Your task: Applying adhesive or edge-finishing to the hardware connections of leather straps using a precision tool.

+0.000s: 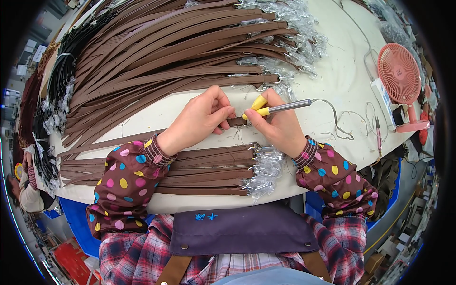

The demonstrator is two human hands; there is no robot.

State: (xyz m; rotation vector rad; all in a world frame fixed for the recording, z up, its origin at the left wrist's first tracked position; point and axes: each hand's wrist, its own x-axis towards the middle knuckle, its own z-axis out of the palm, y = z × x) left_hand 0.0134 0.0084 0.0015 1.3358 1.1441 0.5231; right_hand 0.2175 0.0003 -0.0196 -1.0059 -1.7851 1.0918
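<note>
My left hand [197, 118] pinches a brown leather-like strap [236, 122] near its end, with the rest of its length running off to the left. In my right hand [281, 123] is a corded pen-shaped tool [289, 106], with a silver barrel and a yellow front part. Its tip side is close to the strap end; whether it touches cannot be made out. Yellow also covers the tip of a right finger. Below my hands lies a row of brown straps [209, 182], their metal clasps in clear plastic wrap [267, 168].
A large pile of brown straps [190, 45] fills the far side of the white table [342, 52]. Black cords [61, 66] hang at the left. On the right stand a pink fan [399, 73] and thin tweezers [378, 135]. Blue bins [78, 225] sit below the table's near edge.
</note>
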